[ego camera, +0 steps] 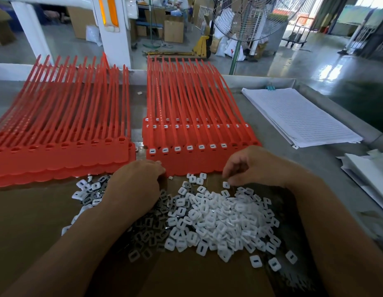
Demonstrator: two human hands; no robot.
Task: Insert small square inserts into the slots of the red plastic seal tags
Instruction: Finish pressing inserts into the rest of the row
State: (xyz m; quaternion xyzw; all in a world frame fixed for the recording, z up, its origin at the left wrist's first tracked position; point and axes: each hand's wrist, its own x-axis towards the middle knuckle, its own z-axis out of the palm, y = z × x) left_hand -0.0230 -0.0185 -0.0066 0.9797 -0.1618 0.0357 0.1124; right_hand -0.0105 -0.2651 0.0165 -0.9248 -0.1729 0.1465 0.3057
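Though the front row of the right-hand stack of red plastic seal tags [199, 163] is mostly filled, you have work left. Seven of its slots show white inserts seated, and the few slots at its right end look empty. The rows behind it in that stack also show white in their slots. The left-hand stack of red tags [62, 159] has open slots all along its front row, so I judge it not begun.

The loose heap of small white square plastic inserts [218, 217] lies just in front of both stacks. Your left hand [134, 185] rests curled on the heap's left part, knuckles up at the tags' edge; I cannot tell what it holds. Your right hand [257, 166] curls its fingers down to one insert at the heap's far edge; I cannot tell whether it is pinched.

The grey surface [282, 151] also carries a sheaf of lined white paper [299, 116] to your right. Beyond lies a workshop floor with a standing wire-guard fan [250, 20], cardboard boxes [174, 31] and a yellow pallet truck [202, 47].
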